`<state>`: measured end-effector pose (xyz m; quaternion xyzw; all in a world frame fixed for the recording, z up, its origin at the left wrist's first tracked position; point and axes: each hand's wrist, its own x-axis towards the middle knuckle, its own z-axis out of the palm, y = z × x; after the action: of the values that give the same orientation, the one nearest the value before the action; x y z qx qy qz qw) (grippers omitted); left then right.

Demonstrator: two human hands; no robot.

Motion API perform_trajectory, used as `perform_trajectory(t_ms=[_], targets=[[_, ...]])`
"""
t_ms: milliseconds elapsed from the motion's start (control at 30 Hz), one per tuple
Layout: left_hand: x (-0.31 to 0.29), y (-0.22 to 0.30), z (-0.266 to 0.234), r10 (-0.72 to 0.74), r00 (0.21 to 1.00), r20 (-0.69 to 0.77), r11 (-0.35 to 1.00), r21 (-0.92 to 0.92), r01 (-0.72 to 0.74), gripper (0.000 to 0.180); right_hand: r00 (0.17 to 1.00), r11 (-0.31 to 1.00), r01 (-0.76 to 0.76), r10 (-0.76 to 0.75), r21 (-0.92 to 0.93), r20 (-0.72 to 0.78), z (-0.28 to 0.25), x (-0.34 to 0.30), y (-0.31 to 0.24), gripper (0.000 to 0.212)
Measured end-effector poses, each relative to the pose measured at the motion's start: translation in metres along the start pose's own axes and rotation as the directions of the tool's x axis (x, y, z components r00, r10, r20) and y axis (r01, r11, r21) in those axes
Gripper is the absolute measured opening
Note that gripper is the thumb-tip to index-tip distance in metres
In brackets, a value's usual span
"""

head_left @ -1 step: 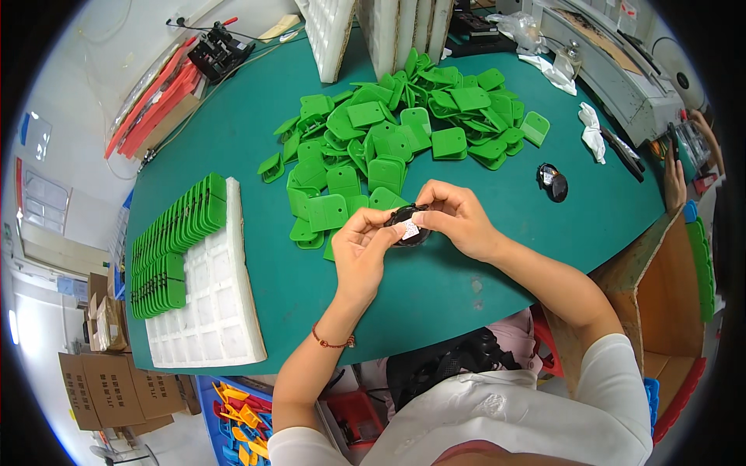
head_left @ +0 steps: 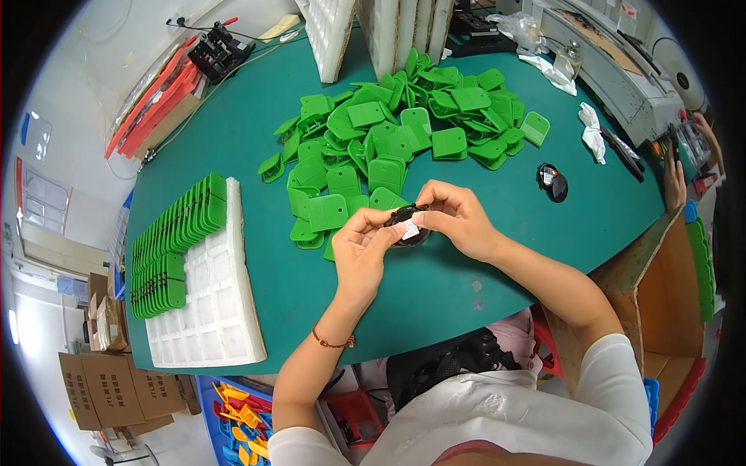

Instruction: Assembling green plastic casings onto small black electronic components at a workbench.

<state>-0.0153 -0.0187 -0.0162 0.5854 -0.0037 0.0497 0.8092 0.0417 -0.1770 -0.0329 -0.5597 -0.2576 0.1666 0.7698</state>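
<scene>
Both my hands meet over the table, pinching a small round black part (head_left: 402, 240) that bears a white label (head_left: 411, 228). My left hand (head_left: 365, 241) grips its left edge, thumb against the label. Opposite it, my right hand (head_left: 458, 221) has thumb and fingers on the upper right edge. My fingers cover much of the part. Just beyond them spreads a heap of green plastic clips (head_left: 392, 144). Another round black part (head_left: 552, 183), its two halves spread apart, lies to the right.
At left, a white foam tray (head_left: 210, 335) carries rows of green clips (head_left: 177, 219). Foam sheets (head_left: 385, 39) stand at the back. White crumpled wrapping (head_left: 592, 133) and a black-handled tool (head_left: 624, 155) lie at right. Another person's hand (head_left: 674, 180) shows beyond a cardboard box (head_left: 660, 311).
</scene>
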Motion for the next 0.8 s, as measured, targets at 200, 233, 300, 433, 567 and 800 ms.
perform_trajectory(t_ms=[200, 233, 300, 433, 567, 800], targets=[[0.0007, -0.0011, -0.0004, -0.009, 1.000, -0.016, 1.000, -0.024, 0.008, 0.011, 1.000, 1.000, 0.000, 0.000, -0.011, -0.005, 0.0015, 0.0001, -0.0011, 0.010], [0.0007, -0.0011, -0.0003, -0.009, 1.000, -0.017, 0.999, -0.031, 0.008, 0.011, 1.000, 1.000, 0.002, -0.002, -0.012, -0.003, 0.0012, 0.0002, -0.0005, 0.010], [0.0007, -0.0007, 0.0006, -0.009, 1.000, -0.016, 0.999, -0.037, 0.008, 0.011, 1.000, 1.000, 0.004, -0.004, -0.012, -0.002, 0.0008, 0.0003, -0.0001, 0.010], [0.0008, -0.0009, -0.0003, -0.011, 1.000, -0.013, 0.999, -0.040, 0.011, 0.010, 1.000, 1.000, -0.003, 0.003, -0.014, -0.006, 0.0017, 0.0002, -0.0015, 0.010], [0.0009, -0.0012, -0.0003, -0.009, 1.000, -0.010, 0.999, -0.047, 0.008, 0.010, 1.000, 1.000, 0.005, -0.005, -0.007, -0.009, 0.0023, 0.0001, -0.0017, 0.010], [0.0011, -0.0005, 0.0000, -0.009, 1.000, 0.006, 0.999, -0.043, 0.009, 0.012, 0.998, 0.996, 0.064, -0.065, -0.058, -0.026, 0.0006, 0.0002, 0.0016, 0.011]])
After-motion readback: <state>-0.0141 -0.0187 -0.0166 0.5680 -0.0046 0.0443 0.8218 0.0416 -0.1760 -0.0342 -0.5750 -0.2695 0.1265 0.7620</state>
